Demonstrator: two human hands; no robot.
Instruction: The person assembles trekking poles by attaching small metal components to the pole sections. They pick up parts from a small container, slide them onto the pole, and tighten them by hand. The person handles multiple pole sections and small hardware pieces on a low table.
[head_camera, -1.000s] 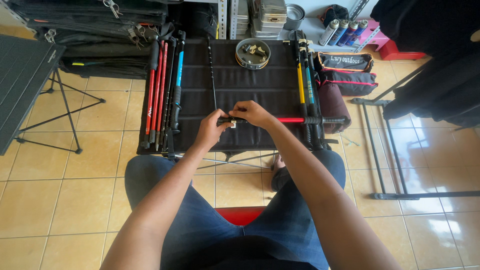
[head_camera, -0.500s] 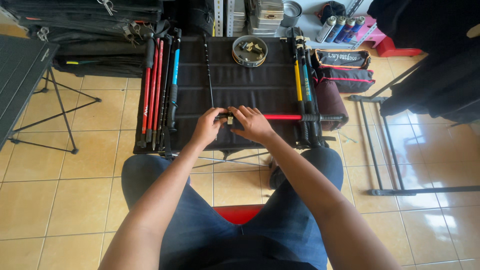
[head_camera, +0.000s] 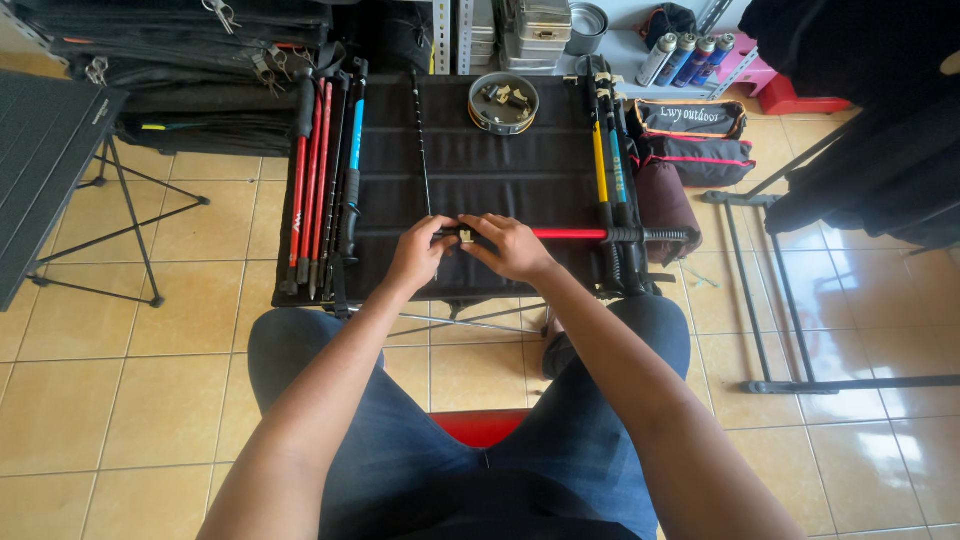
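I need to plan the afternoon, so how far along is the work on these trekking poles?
Several poles lie bundled at the black table's left edge and a few more at its right, seemingly finished or waiting. In hand: left hand and right hand grip the red pole at its small joint piece. A thin dark rod and the parts tin lie untouched.
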